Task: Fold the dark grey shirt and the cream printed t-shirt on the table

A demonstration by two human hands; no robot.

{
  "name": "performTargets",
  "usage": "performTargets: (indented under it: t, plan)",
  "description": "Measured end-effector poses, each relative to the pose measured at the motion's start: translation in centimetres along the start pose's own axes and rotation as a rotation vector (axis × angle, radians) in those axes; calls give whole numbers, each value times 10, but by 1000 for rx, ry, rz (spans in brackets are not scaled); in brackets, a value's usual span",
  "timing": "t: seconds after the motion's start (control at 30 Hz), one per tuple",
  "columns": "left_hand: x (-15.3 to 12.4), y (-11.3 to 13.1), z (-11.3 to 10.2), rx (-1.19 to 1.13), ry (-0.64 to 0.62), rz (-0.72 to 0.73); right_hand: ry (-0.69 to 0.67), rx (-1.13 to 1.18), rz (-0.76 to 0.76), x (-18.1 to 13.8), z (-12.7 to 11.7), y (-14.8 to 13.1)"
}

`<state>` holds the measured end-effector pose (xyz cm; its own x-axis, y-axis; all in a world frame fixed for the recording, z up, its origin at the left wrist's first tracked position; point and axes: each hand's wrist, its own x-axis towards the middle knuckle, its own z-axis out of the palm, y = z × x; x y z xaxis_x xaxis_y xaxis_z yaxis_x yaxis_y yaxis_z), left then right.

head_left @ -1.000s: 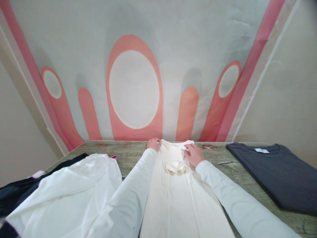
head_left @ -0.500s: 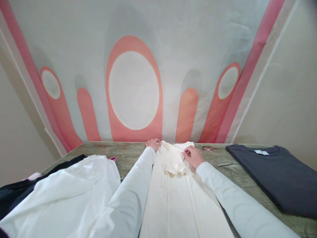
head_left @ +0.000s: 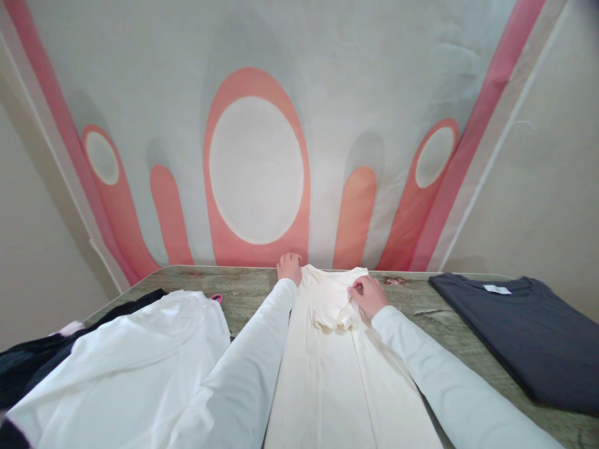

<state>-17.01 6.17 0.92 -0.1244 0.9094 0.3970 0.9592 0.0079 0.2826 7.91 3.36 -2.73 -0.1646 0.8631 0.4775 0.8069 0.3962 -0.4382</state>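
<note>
A long cream garment lies lengthwise on the table in front of me, its far end folded over into a rumpled flap with a wavy edge. By the far left corner of that end is my left hand; its fingers look loosely stretched and raised just above the cloth, with the tips partly hidden. My right hand pinches the right side of the folded flap between thumb and fingers. Both forearms, in white sleeves, reach along either side of the garment.
A white top lies spread at the left, over dark clothing. A folded dark grey T-shirt rests at the right. Behind the wood-patterned table rises a grey wall panel with pink shapes.
My left hand has loosened from the garment's far left corner and lifted slightly. My right hand stays on the flap, which lies a little flatter. The view has shifted slightly.
</note>
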Motion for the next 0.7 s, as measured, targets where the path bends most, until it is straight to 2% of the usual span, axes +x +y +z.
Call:
performTargets:
  t: [0.07,0.13,0.2,0.3,0.37,0.47,0.6,0.7]
  plan:
    - [-2,7,-5,57,-69,74,12,-1,9,0,-1,-1]
    - [-5,14,-4,106,-194,132,9,-1,5,0,-3,-2]
    - [-8,19,2,123,-302,149,-1,-1,-17,0,-5,-3]
    - [-16,22,12,126,-381,171,-20,-1,-85,0,-9,-5]
    - [-20,20,17,121,-395,194,-67,-2,-123,0,-11,-6]
    - [-25,13,18,121,-393,192,-126,-18,-105,0,-11,-6]
    - [-29,7,16,147,-369,127,-92,-46,-52,0,-8,-5]
    - [-33,9,12,177,-277,64,-67,-59,-36,0,-8,-5]
